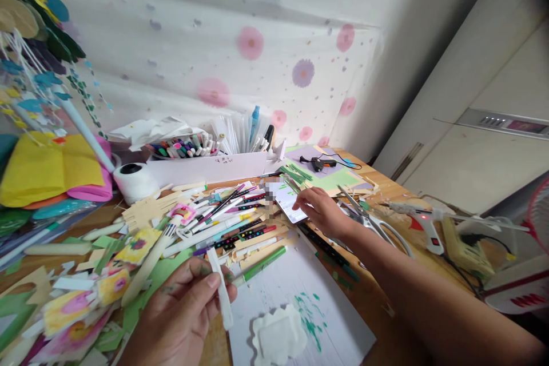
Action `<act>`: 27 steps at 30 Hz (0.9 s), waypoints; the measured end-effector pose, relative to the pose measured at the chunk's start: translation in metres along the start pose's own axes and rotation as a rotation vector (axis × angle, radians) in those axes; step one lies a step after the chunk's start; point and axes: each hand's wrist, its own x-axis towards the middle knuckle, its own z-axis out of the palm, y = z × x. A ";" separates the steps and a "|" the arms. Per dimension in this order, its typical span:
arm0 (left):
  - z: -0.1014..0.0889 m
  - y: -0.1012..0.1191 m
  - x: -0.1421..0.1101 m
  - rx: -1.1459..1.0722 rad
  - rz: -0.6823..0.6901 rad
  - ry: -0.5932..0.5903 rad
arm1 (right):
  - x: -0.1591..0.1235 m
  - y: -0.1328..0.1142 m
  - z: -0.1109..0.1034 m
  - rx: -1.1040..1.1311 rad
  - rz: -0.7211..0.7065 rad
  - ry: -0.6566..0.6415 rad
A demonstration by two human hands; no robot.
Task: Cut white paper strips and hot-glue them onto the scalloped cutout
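Note:
Pinched between thumb and fingers of my left hand [189,303] is a narrow white strip [222,291], tilted upward. My right hand [323,210] reaches over a phone [288,201] with a lit screen; its fingers are bent and apart, a fingertip at the screen's right edge, and it holds nothing. Below the left hand's strip lies a white sheet [334,303] with green ink marks. On it sit a white wavy-edged piece [278,334] and a green marker [263,265] near its top edge.
Pens, paper scraps and painted paper pieces [109,286] crowd the left side. A pen box [210,167] stands at the back, beside a white thread spool [135,182]. Scissors [364,220], a white glue gun [429,223] and a black glue gun [321,163] lie to the right.

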 end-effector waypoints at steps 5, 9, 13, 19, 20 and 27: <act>0.000 0.000 0.000 0.011 0.012 0.002 | -0.001 -0.001 0.000 0.004 -0.015 0.011; 0.000 -0.001 0.000 0.014 0.015 -0.004 | -0.001 0.000 0.002 0.004 -0.016 0.017; 0.002 -0.001 0.000 0.014 0.028 -0.014 | -0.002 0.003 0.005 -0.013 -0.006 0.009; 0.001 -0.001 0.000 0.016 0.046 -0.007 | -0.002 0.000 0.007 -0.011 -0.044 -0.032; 0.001 -0.001 0.000 0.020 0.042 -0.004 | -0.001 -0.001 0.007 -0.010 -0.048 -0.042; 0.000 -0.002 0.000 0.011 0.032 -0.009 | -0.001 0.018 -0.005 -0.053 0.105 0.039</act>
